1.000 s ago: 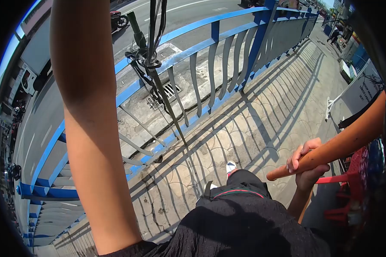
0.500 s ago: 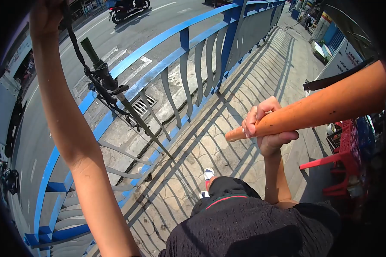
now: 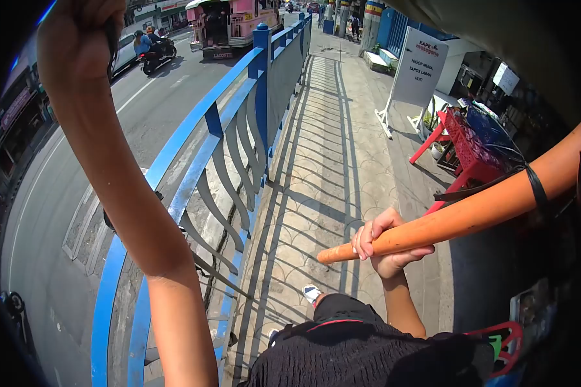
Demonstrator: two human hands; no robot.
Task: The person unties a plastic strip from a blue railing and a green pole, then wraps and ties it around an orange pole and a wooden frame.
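In the head view my right hand (image 3: 387,245) is wrapped round a long orange pole (image 3: 458,219). The pole's narrow end points left over the pavement, and its thicker end runs up to the right, where a black tie (image 3: 536,184) circles it. My left hand (image 3: 90,35) is raised at the top left corner, its fingers curled closed. A dark strip (image 3: 113,42) shows at the edge of that hand; what it belongs to is cut off. My left forearm crosses in front of the blue railing (image 3: 239,64).
A paved walkway (image 3: 323,148) runs ahead along the railing. On the right stand a white sign (image 3: 419,68) and a red table (image 3: 461,145). Across the railing, a pink jeepney (image 3: 232,29) and a motorcycle with riders (image 3: 152,51) are on the road (image 3: 51,213).
My view has swung up and ahead along the walkway, bringing the jeepney and sign into sight. The tied-up stick by the railing is now mostly hidden. My right hand keeps the orange pole.
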